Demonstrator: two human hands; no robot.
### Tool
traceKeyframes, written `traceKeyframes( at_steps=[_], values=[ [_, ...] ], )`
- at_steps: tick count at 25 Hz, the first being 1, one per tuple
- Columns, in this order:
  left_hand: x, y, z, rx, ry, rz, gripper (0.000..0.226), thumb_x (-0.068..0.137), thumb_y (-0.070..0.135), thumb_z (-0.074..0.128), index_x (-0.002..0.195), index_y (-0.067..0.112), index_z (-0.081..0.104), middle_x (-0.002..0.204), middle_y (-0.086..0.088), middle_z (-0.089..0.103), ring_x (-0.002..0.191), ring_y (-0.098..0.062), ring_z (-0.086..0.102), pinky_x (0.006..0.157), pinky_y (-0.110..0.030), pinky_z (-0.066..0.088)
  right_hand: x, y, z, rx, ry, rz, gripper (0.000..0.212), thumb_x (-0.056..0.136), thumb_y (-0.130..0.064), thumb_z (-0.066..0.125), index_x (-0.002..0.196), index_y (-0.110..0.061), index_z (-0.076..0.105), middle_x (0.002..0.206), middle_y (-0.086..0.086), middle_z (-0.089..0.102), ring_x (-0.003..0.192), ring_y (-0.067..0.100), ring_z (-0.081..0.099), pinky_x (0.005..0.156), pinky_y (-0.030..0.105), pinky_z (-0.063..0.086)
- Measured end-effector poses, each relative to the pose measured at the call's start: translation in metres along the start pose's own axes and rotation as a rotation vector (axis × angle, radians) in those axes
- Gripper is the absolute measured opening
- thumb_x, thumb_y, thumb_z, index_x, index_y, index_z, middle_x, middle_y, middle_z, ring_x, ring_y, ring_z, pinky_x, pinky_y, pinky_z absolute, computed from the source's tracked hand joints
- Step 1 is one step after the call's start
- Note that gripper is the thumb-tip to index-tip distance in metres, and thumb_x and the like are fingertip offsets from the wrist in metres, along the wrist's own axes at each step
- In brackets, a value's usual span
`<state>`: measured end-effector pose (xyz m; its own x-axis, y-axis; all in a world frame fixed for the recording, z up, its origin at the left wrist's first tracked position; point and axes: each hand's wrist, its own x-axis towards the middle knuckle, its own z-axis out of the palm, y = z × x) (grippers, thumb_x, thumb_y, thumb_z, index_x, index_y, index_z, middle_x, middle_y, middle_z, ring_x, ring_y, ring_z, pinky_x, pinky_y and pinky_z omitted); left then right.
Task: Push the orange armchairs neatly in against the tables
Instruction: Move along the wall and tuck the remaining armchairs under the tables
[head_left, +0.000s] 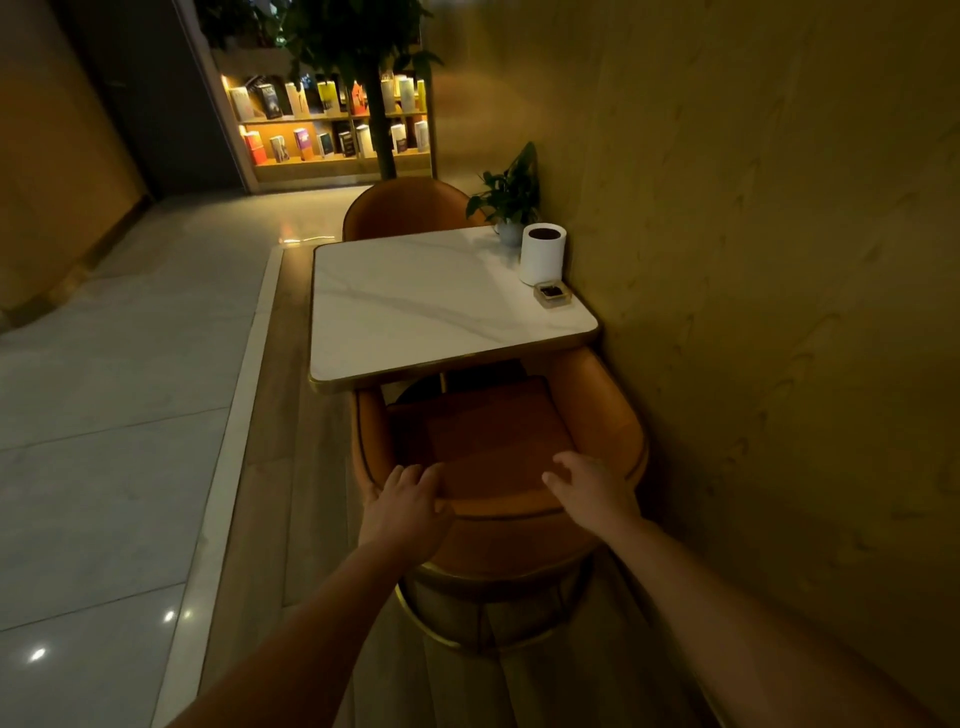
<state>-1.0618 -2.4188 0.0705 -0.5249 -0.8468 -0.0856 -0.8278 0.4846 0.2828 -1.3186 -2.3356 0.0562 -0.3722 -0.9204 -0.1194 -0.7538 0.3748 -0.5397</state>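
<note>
Both hands are on the near armchair (488, 441). The left grip (408, 501) has its fingers curled over the top of the backrest, and the right grip (592, 486) hooks over the same rim a little nearer the wall (753, 260). Both hold the chair and nothing else.

The chair sits at the near edge of the tabletop (415, 306), its seat front already tucked under that edge and the backrest on the person's side. So the tabletop lies straight ahead of the grips, and the push line runs from the hands through the seat and under the edge. Both hands look about equally placed to drive it.

The chair sits slightly off-centre, shifted toward the wall side of the tabletop, and its wall-side arm comes up just beside the tabletop's near corner. I'd judge the next shove needs a nudge away from the wall to square it.

The far armchair (410, 208) sits at the tabletop's opposite edge, apparently pushed in. In the tabletop's wall-side far corner stand a potted plant (511, 197), a white cylinder (543, 254) and a small box (552, 293).

Beyond the tabletop's far edge, a lit bookshelf (332, 124) shows colourful covers, too blurred to read. No brand or label is legible.
</note>
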Motion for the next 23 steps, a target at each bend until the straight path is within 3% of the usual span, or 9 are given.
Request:
traceKeyframes(
  at_steps=[6,11,16,20,23],
  values=[
    [0.012,-0.032,-0.017,-0.006,0.012,0.093,0.062,0.099,0.048,0.044,0.155,0.032,0.022,0.159,-0.002,0.032,0.150,-0.026,0.019,0.120,-0.061,0.015,-0.025,-0.038,0.015,-0.041,0.051,0.035,0.051,0.099,-0.050,0.047,0.144,-0.025,0.045,0.145,-0.002,0.049,0.132,0.021,0.045,0.101,0.037,0.041],
    [0.029,-0.070,-0.031,0.039,-0.021,0.233,0.063,0.100,0.050,0.041,0.156,0.032,0.019,0.161,-0.002,0.029,0.151,-0.028,0.016,0.120,-0.061,0.014,-0.034,-0.083,0.039,-0.047,0.103,0.181,0.053,0.099,-0.052,0.045,0.146,-0.026,0.042,0.149,-0.001,0.046,0.135,0.022,0.042,0.105,0.042,0.042],
    [0.030,-0.099,-0.041,0.037,-0.101,0.415,0.064,0.099,0.050,0.041,0.156,0.034,0.016,0.163,0.000,0.026,0.152,-0.027,0.011,0.121,-0.061,0.013,-0.069,-0.125,0.070,-0.014,0.177,0.369,0.054,0.097,-0.058,0.044,0.144,-0.032,0.043,0.142,-0.002,0.052,0.126,0.020,0.051,0.096,0.039,0.047],
    [0.018,-0.092,-0.042,0.031,-0.179,0.586,0.064,0.100,0.050,0.041,0.156,0.035,0.015,0.164,0.001,0.021,0.153,-0.028,0.007,0.121,-0.060,0.009,-0.115,-0.140,0.079,0.004,0.277,0.511,0.053,0.096,-0.058,0.045,0.142,-0.032,0.046,0.143,-0.002,0.051,0.127,0.019,0.049,0.097,0.038,0.046],
    [0.000,-0.069,-0.041,0.040,-0.196,0.711,0.061,0.099,0.047,0.040,0.155,0.032,0.020,0.161,0.000,0.027,0.152,-0.027,0.013,0.119,-0.062,0.015,-0.155,-0.137,0.072,0.001,0.344,0.606,0.048,0.096,-0.056,0.045,0.138,-0.031,0.050,0.133,-0.001,0.059,0.113,0.017,0.057,0.086,0.033,0.049]
  ],
)
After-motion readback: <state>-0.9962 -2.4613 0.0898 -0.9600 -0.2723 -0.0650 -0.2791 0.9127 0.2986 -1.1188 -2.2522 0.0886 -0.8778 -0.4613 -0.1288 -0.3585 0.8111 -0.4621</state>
